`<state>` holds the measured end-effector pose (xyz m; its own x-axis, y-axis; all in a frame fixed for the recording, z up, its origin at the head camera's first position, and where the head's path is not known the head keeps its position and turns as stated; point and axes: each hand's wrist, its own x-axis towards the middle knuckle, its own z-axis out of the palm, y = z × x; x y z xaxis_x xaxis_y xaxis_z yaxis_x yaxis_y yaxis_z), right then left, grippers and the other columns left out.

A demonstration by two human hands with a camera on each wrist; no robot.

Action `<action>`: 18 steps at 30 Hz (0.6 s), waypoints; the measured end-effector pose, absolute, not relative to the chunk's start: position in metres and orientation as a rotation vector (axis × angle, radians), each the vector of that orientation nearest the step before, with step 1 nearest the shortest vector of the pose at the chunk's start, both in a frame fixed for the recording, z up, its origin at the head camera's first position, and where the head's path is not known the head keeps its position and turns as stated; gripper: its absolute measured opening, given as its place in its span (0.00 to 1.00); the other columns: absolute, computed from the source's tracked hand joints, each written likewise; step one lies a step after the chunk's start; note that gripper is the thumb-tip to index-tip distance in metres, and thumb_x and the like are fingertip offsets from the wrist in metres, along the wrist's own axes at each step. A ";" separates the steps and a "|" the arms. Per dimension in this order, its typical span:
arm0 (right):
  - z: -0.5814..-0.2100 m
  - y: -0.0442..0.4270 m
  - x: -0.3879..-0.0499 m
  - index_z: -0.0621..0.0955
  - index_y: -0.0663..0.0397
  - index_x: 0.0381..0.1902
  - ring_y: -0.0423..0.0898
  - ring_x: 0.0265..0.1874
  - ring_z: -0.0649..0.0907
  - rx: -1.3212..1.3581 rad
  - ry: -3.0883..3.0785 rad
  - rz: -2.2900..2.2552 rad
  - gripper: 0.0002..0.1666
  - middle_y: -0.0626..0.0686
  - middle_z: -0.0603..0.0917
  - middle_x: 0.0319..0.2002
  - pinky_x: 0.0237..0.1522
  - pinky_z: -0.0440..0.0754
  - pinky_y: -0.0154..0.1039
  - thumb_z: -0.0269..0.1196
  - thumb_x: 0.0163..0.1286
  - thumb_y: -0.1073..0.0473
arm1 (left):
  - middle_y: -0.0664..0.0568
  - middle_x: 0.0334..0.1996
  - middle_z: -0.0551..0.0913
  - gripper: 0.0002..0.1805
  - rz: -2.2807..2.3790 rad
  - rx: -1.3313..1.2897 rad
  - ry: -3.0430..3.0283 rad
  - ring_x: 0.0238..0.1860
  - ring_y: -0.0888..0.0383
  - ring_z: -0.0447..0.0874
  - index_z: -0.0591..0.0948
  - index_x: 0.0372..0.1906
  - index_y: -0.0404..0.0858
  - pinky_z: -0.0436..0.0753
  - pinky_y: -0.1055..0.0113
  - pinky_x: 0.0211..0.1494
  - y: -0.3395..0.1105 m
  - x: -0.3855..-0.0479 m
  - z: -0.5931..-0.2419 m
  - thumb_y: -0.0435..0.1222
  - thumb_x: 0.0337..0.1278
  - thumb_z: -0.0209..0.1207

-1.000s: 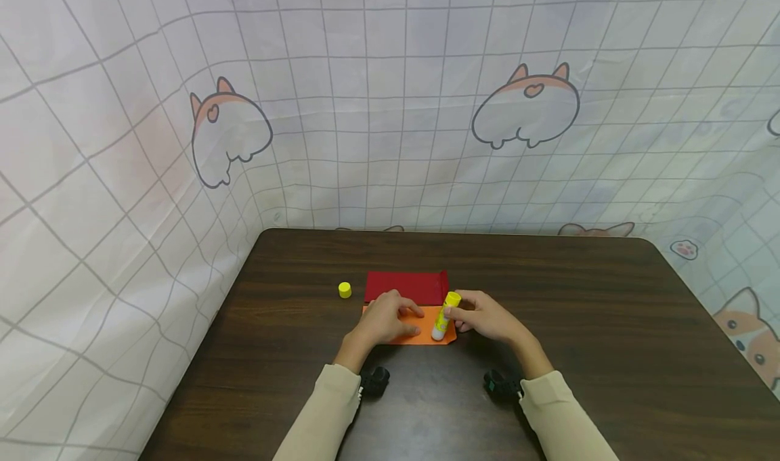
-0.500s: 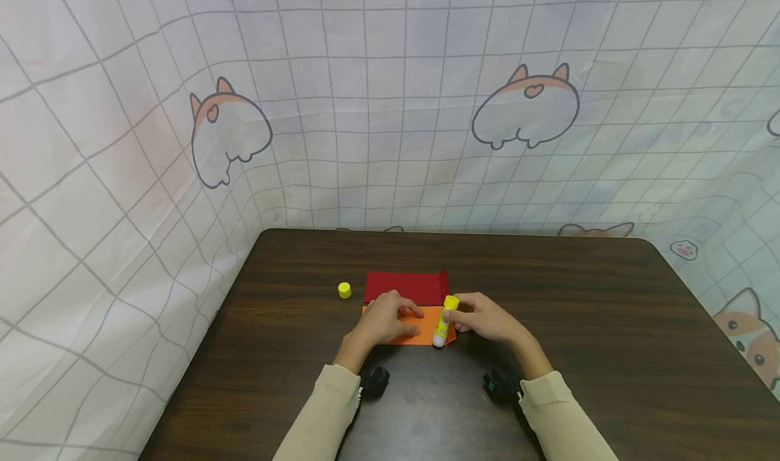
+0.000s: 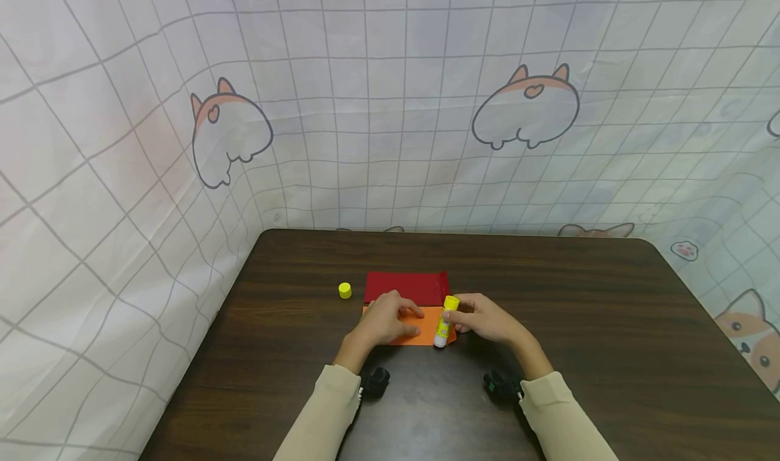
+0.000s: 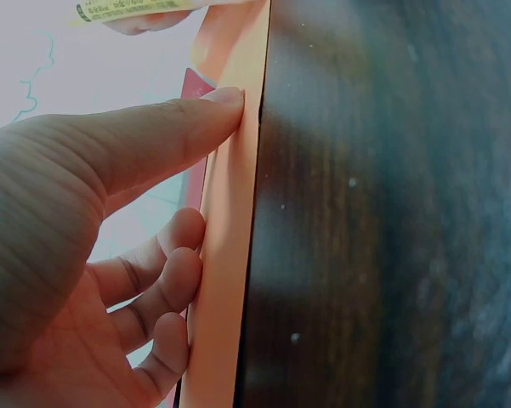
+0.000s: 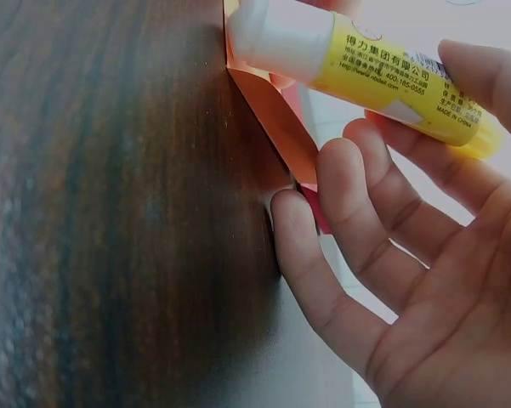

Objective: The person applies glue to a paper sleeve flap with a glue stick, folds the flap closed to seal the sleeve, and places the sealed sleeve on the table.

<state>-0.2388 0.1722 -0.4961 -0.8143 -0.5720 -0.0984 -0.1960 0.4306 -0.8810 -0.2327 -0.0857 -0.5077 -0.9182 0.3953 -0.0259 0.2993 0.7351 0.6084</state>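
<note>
Your sleeves (image 3: 319, 413) rise from the bottom edge of the head view, with a dark wrist device (image 3: 374, 382) beside the left cuff and another by the right. Just above, lower centre, the orange paper (image 3: 428, 320) lies on the brown table (image 3: 305, 380). Your left hand (image 3: 385, 319) rests on it, thumb and fingers spread and grasping nothing; keep that light, even pressure so the sheet doesn't slide. Your right hand (image 3: 487, 317) pinches the glue stick (image 3: 443, 329), white end down at the paper's right end. I'd run it along in short strokes, steady and not too hard, easing off at the slanted corners so the edge flap (image 5: 276, 123) doesn't catch or crease. Beyond, the red envelope (image 3: 405, 285) lies next to the orange piece, and the yellow cap (image 3: 344, 290) stands to its left.

Your left hand covers much of the orange paper's left part. The glue tip's contact is hard to judge, any glue laid down can't be made out, and the left wrist view cuts off the stick.
</note>
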 end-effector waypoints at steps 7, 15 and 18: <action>-0.496 0.172 -0.239 0.79 0.59 0.51 0.53 0.36 0.84 -0.654 2.311 -1.367 0.15 0.57 0.83 0.43 0.44 0.87 0.43 0.61 0.77 0.53 | 0.54 0.41 0.78 0.14 0.931 0.571 2.779 0.46 0.58 0.75 0.90 0.47 0.52 0.72 0.56 0.53 -0.086 -0.233 -0.508 0.45 0.53 0.74; -0.495 0.172 -0.239 0.78 0.59 0.52 0.54 0.36 0.84 -0.633 2.314 -1.388 0.16 0.59 0.83 0.43 0.44 0.88 0.44 0.60 0.78 0.51 | 0.53 0.41 0.79 0.15 0.926 0.576 2.780 0.46 0.57 0.75 0.90 0.47 0.52 0.72 0.55 0.53 -0.086 -0.233 -0.507 0.45 0.53 0.75; -0.495 0.172 -0.238 0.78 0.58 0.52 0.54 0.37 0.83 -0.615 2.309 -1.405 0.17 0.60 0.84 0.43 0.44 0.88 0.44 0.60 0.78 0.50 | 0.53 0.41 0.79 0.15 0.918 0.575 2.783 0.46 0.57 0.75 0.90 0.47 0.52 0.72 0.55 0.53 -0.085 -0.232 -0.507 0.45 0.53 0.75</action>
<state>-0.2382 0.1723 -0.4953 -0.8373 -0.5404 -0.0834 -0.1745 0.4086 -0.8959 -0.2325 -0.0851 -0.5071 -0.9141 0.4045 -0.0263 0.3094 0.7382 0.5995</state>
